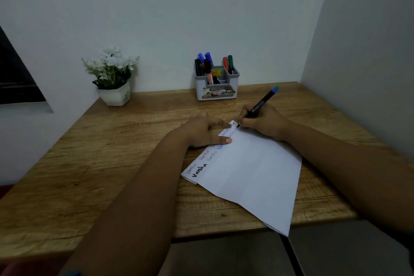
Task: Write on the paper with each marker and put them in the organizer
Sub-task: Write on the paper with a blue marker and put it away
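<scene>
The right hand (262,122) grips a pen (261,104) on the paper (251,170); the left hand (203,130) presses it flat, fingers straight. Behind stand an organizer (216,87) and flowerpot (115,95).

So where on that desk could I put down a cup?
Bare wood lies between the flower pot and the organizer, and along the table's left side. It is crowded around the paper, where the left hand and right hand work.

A white potted flower plant (111,76) stands on the wooden desk (89,152).
</scene>
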